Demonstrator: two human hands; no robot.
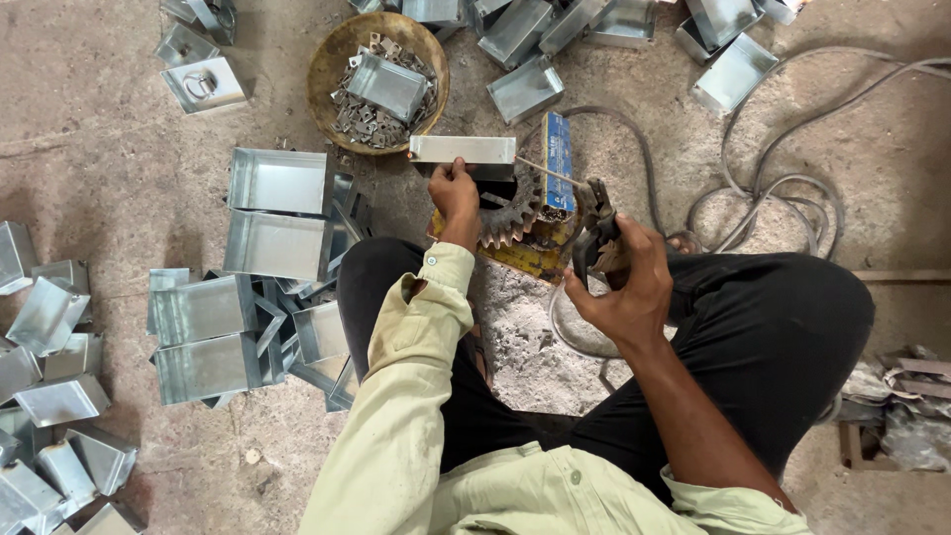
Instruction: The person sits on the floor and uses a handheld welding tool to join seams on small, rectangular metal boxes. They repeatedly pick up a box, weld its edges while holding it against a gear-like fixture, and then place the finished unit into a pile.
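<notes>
My left hand point(455, 190) grips the near edge of a shiny sheet-metal box piece point(463, 150) and holds it above a rusty gear wheel point(509, 213) on a yellow block point(525, 260). My right hand point(626, 282) is closed around a dark electrode holder point(594, 223). A thin rod point(548, 171) runs from the holder to the right end of the metal piece. A blue packet point(558, 163) lies beside the rod.
A round rusty pan point(327, 61) of small metal bits sits behind the piece. Stacks of metal trays point(277, 213) lie to the left, with more trays point(731, 71) at the back. Grey cables point(783, 188) coil on the right. My crossed legs point(763, 317) fill the foreground.
</notes>
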